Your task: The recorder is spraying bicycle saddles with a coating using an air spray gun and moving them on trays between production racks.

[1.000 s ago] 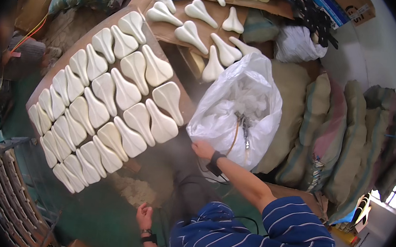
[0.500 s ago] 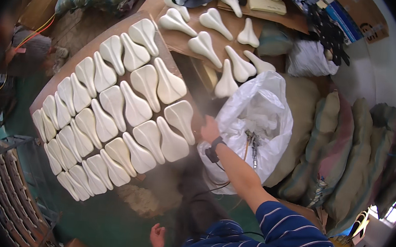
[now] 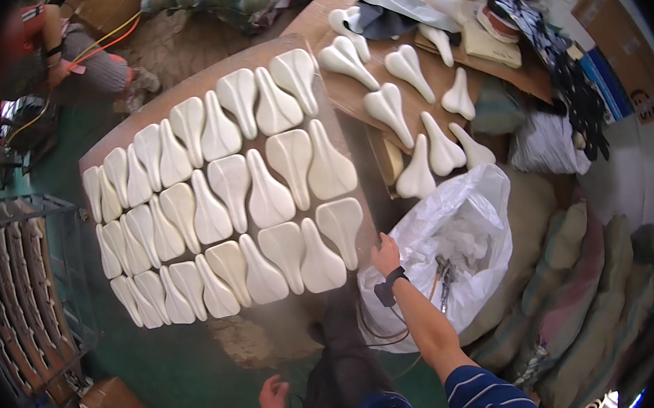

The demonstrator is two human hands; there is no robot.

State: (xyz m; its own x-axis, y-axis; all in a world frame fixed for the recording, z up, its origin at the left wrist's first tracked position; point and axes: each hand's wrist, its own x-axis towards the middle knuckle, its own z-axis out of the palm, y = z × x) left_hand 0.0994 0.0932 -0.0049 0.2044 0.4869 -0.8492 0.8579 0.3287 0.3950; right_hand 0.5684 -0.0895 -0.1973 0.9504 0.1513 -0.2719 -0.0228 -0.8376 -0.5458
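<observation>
We see the right hand [image 3: 385, 254] now at the board's [image 3: 196, 89] right edge, beside the nearest white saddle [image 3: 340, 229], fingers curled on nothing we can make out; a second ago it was lower, against the white bag [image 3: 457, 240]. The left hand [image 3: 273, 395] hangs low, loosely open and empty, as before.

1. White plastic bag [image 3: 453, 240], open-mouthed and crumpled, on the floor at the board's right edge (right hand [image 3: 385, 254] at its rim).
2. Brown cardboard box [image 3: 621, 55], far right.
</observation>
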